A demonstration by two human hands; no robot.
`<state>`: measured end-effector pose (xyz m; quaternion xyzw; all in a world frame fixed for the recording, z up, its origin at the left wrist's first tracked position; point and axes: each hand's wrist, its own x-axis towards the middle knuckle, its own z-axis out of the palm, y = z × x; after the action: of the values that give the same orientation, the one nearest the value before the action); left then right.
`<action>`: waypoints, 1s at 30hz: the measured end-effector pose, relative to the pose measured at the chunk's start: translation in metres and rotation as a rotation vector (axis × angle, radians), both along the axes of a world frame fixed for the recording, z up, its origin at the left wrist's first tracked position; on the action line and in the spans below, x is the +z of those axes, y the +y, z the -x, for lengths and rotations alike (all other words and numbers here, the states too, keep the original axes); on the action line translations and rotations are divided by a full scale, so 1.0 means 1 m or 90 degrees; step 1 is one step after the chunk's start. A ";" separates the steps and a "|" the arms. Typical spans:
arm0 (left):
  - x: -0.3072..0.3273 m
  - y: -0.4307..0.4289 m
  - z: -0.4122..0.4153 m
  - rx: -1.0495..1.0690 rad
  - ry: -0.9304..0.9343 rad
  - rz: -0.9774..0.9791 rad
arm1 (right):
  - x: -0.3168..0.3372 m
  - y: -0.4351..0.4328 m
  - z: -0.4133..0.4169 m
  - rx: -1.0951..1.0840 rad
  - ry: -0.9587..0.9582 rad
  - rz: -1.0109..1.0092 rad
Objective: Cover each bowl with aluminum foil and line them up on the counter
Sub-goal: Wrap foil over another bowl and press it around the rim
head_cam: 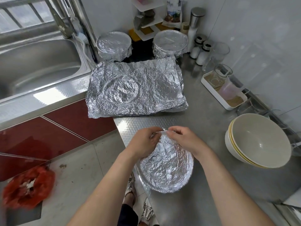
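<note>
Steel counter [211,128] beside sink [40,62]; left fingers [155,130] and right fingers [173,129] pinch foil-covered bowl [166,170] rim.

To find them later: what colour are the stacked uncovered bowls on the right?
The stacked bowls are pale grey-beige inside, with a yellow rim edge; head view.

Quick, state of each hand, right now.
Left hand: closed, fingers pinching the foil at its far edge.
Right hand: closed, fingers pinching the same far edge of that foil.

Crinkled shiny foil [166,167] wraps the bowl on a brushed metal counter [211,128]; stacked bowls [259,141] look smooth and glossy
</note>
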<state>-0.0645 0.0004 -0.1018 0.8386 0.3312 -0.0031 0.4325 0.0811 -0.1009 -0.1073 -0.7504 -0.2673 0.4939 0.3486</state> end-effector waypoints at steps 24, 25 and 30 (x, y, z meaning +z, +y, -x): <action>0.000 -0.005 0.006 0.073 0.006 -0.075 | -0.001 -0.008 -0.006 0.065 -0.056 -0.021; -0.001 -0.008 0.009 0.104 -0.004 -0.061 | 0.000 -0.008 -0.004 0.065 -0.055 -0.019; -0.005 -0.024 0.022 0.263 -0.032 0.002 | 0.001 -0.008 0.007 -0.001 -0.085 -0.018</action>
<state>-0.0866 -0.0234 -0.1071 0.7521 0.4851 0.1058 0.4334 0.0740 -0.1094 -0.1064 -0.7768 -0.2961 0.4389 0.3411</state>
